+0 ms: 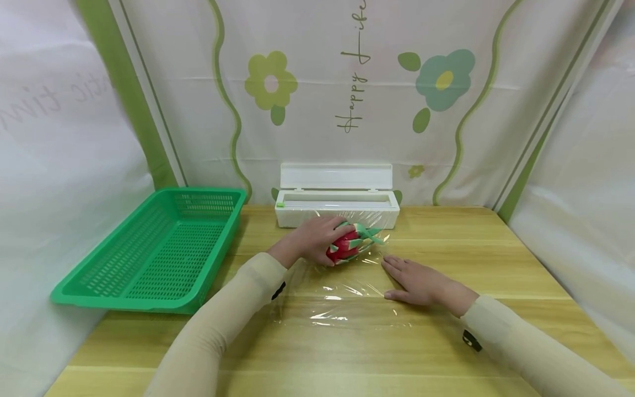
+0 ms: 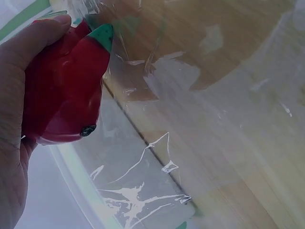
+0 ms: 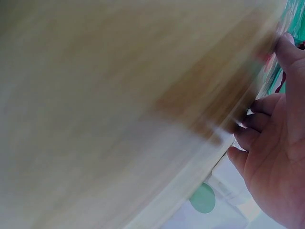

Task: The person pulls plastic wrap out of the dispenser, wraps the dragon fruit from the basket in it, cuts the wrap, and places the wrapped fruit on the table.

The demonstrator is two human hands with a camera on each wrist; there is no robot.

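Observation:
My left hand (image 1: 319,238) grips a red dragon fruit (image 1: 345,245) with green scales, just in front of the white box. In the left wrist view, the thumb and palm lie round the fruit's red side (image 2: 66,90). Clear plastic wrap (image 1: 332,300) spreads over the table beneath and in front of the fruit, with shiny creases. To the right, my right hand (image 1: 416,282) lies palm down with its fingers extended at the wrap's right edge. The right wrist view shows that hand (image 3: 271,157) low over the wood; whether it touches the film cannot be told.
A white wrap dispenser box (image 1: 337,218) with its lid raised stands at the back of the wooden table (image 1: 446,353). On the left is a green perforated basket (image 1: 213,281). Printed fabric (image 1: 322,110) walls the back and sides.

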